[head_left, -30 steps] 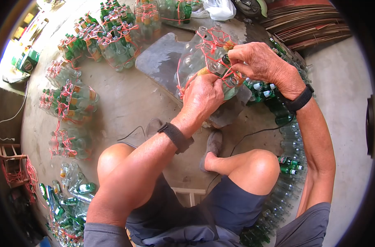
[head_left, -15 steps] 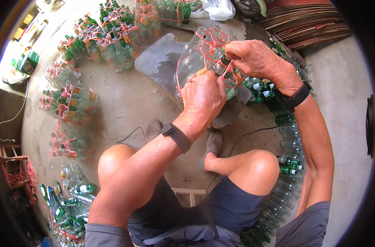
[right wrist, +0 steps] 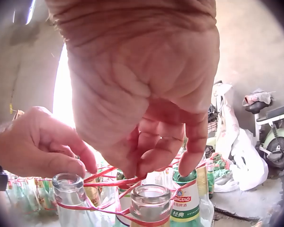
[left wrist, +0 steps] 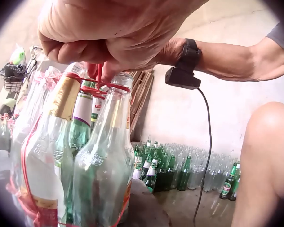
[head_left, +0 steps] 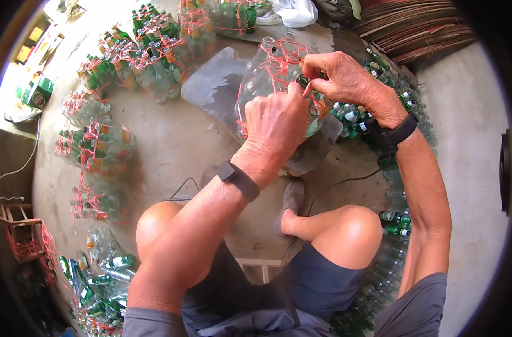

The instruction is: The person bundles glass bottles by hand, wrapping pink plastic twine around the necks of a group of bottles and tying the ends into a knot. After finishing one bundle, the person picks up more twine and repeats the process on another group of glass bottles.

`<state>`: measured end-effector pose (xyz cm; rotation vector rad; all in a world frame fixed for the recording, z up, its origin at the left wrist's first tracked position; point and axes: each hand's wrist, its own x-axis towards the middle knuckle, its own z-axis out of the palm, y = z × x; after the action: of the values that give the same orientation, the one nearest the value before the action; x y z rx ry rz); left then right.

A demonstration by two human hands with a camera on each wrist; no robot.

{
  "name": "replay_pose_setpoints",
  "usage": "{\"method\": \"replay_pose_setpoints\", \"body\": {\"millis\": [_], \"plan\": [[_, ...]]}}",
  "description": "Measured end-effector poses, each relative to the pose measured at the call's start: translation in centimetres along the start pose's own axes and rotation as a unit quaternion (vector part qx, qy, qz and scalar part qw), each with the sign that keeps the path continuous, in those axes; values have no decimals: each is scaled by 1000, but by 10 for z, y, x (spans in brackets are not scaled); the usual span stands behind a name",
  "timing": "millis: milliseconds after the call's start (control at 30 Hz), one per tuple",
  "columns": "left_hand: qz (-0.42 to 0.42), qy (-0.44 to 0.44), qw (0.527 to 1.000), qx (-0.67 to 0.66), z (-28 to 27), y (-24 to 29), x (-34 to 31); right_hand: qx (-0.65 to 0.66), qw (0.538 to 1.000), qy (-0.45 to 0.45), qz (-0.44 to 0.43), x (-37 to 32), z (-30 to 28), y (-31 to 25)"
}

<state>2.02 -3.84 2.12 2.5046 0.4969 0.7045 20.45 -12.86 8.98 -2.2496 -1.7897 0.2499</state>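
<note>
A bundle of clear and green glass bottles [left wrist: 102, 175] stands upright on a dark slab [head_left: 214, 84], its necks laced together with red string [head_left: 278, 64]. Above the near necks, my left hand [head_left: 275, 121] has its fingers curled and pinches the string. My right hand [head_left: 351, 84] is just to the right, pinching the string between thumb and fingers. In the right wrist view, strands of red string [right wrist: 113, 182] run between both hands, over a clear bottle mouth [right wrist: 150, 195]. A green bottle with a Tsingtao label [right wrist: 185, 201] stands below the right fingers.
More tied bottle bundles [head_left: 96, 143] line the floor on the left and at the back. Loose bottles [head_left: 98, 281] lie in a pile at the lower left. Rows of standing bottles [left wrist: 180, 165] flank the right side. A black cable [head_left: 357, 177] crosses the floor.
My left hand has turned and lifted slightly, its knuckles now higher over the necks. The right hand has shifted a little to the left. The bundle stays in place on the slab.
</note>
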Motion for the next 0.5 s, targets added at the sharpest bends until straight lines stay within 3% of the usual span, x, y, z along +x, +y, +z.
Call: {"method": "replay_pose_setpoints", "body": {"millis": [500], "plan": [[5,-57,995,87,5,5,27,1,999,36,-12,1,6,5]]}}
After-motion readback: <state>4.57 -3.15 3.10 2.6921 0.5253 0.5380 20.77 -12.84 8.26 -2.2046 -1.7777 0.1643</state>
